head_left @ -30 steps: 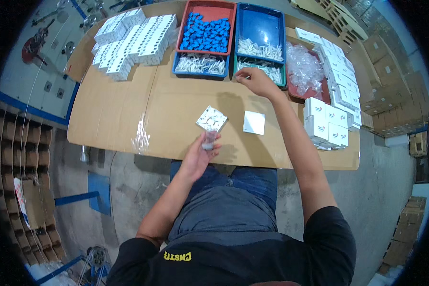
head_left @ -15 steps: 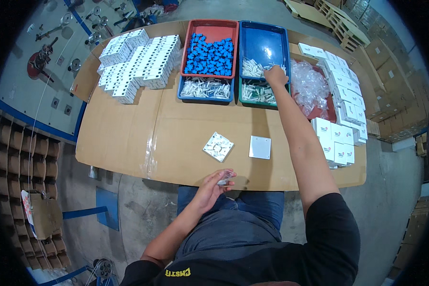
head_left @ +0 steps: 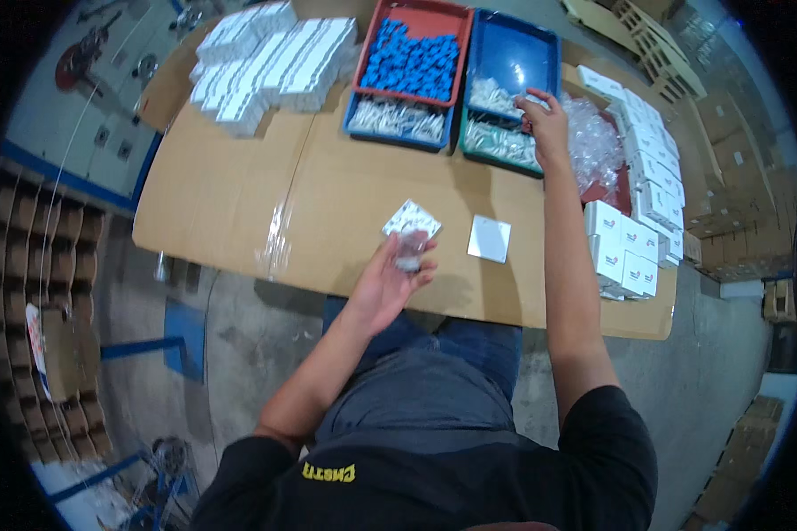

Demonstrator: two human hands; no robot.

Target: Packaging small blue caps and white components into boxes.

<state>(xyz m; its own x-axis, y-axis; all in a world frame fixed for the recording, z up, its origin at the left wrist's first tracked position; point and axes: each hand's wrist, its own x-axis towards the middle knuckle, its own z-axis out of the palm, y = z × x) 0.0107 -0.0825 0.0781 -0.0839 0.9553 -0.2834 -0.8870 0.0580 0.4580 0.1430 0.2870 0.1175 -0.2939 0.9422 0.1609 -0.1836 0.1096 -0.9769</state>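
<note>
My left hand (head_left: 385, 288), palm up near the table's front edge, has its fingers curled round a small clear plastic bag (head_left: 409, 251). Just beyond it lies a white square plate (head_left: 411, 216) with cut-outs and fittings, its near part covered by the bag. A plain white square panel (head_left: 490, 239) rests to the right. My right hand (head_left: 545, 124) is at the near right corner of a blue tray (head_left: 515, 53) with small white pieces (head_left: 490, 94) in it. Thumb and fingers are drawn together there; what they pinch is too small to make out.
A red tray of blue parts (head_left: 412, 66) and a lower blue tray of white pieces (head_left: 397, 121) stand left of my right hand. A green tray (head_left: 502, 146) sits nearer. Crumpled clear bags (head_left: 584, 146), white boxes (head_left: 624, 252) and stacked white units (head_left: 283, 66) flank them.
My left hand has moved forward over the table with the clear bag, now partly before the square plate. My right hand has lifted from the white pieces and turned. The view has shifted.
</note>
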